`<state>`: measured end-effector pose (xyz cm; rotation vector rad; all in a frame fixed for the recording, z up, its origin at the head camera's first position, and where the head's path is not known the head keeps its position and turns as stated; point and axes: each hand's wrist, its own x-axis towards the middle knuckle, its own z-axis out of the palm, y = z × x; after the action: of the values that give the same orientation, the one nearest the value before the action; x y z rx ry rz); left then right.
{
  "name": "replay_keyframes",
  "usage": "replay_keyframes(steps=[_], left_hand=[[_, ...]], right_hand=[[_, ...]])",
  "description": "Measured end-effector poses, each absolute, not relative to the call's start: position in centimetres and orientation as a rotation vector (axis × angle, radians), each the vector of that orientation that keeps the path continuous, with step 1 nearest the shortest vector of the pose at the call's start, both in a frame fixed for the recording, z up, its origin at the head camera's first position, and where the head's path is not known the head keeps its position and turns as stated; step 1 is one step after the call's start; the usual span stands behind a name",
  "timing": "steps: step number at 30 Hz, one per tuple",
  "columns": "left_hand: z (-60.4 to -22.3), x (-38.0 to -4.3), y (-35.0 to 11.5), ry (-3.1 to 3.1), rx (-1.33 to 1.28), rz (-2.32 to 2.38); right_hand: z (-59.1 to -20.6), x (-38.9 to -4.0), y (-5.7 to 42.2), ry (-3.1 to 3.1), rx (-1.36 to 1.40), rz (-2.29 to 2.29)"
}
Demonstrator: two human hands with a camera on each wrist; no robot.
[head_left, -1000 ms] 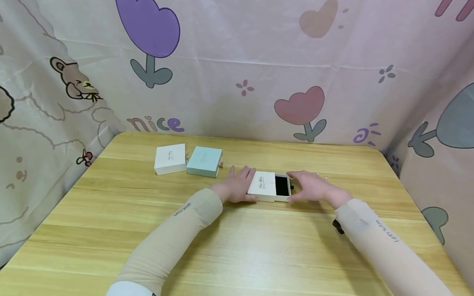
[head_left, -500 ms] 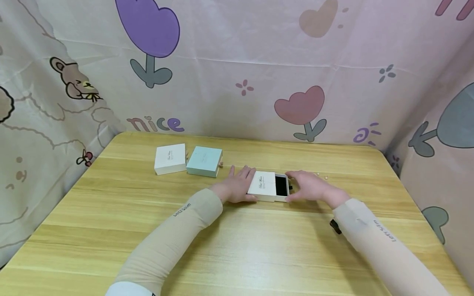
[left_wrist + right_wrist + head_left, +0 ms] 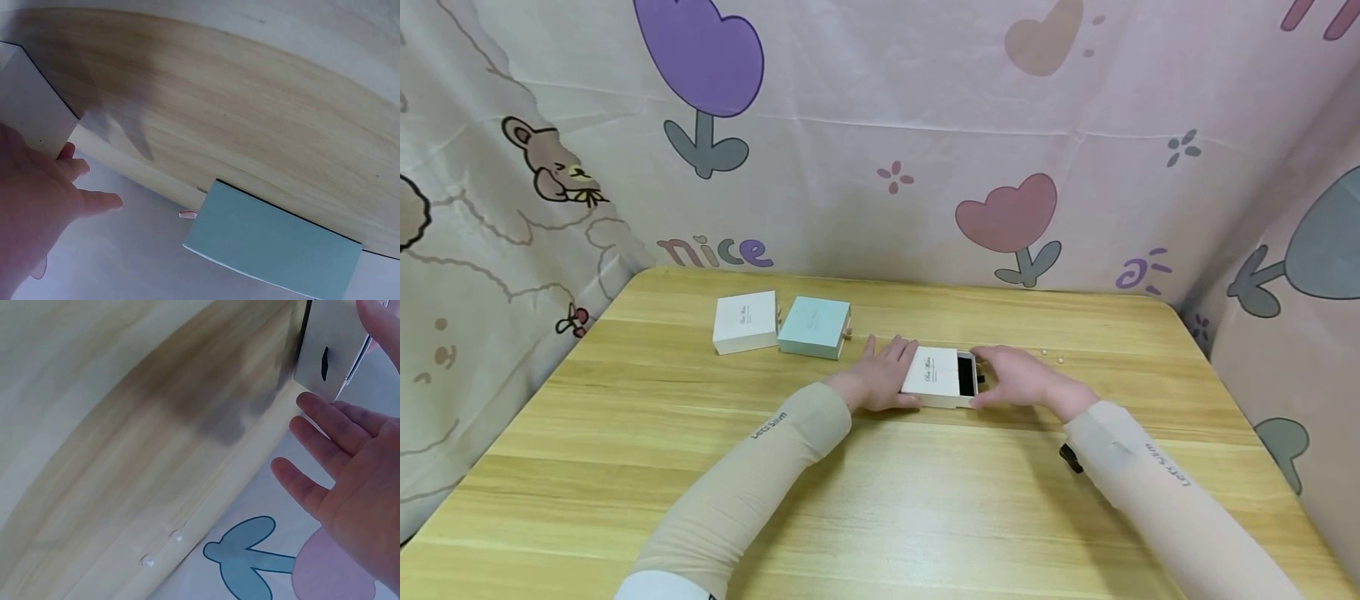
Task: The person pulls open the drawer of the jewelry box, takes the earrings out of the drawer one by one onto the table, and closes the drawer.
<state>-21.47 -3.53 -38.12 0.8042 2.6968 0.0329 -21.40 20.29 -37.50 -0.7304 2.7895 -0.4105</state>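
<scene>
- The white box [image 3: 934,376] lies on the tabletop [image 3: 880,500] between the two hands, its black drawer [image 3: 967,375] showing only a narrow strip on the right side.
- The left hand [image 3: 883,377] rests flat against the box's left end, fingers straight.
- The right hand [image 3: 1011,377] has straight fingers pressed against the drawer's end.
- Beyond the left hand sit a teal box [image 3: 814,327] and another white box [image 3: 746,322], touching each other.
- Two small beads [image 3: 1051,357] lie just beyond the right hand.

Wooden table [image 3: 880,500], tulip-print curtain [image 3: 865,125]
</scene>
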Motion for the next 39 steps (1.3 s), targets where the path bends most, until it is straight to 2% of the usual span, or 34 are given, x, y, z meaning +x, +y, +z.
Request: replay_keyframes(steps=[25,39], left_hand=[[-38.4,-21.7,-3.5,2.703,0.81,0.039],[-38.9,-21.7,-3.7,2.716,0.828,0.033]], right_hand=[[-37.5,-21.3,18.3,2.769,-0.732,-0.488],[-37.2,-19.7,16.2,2.87,-0.781,-0.231]])
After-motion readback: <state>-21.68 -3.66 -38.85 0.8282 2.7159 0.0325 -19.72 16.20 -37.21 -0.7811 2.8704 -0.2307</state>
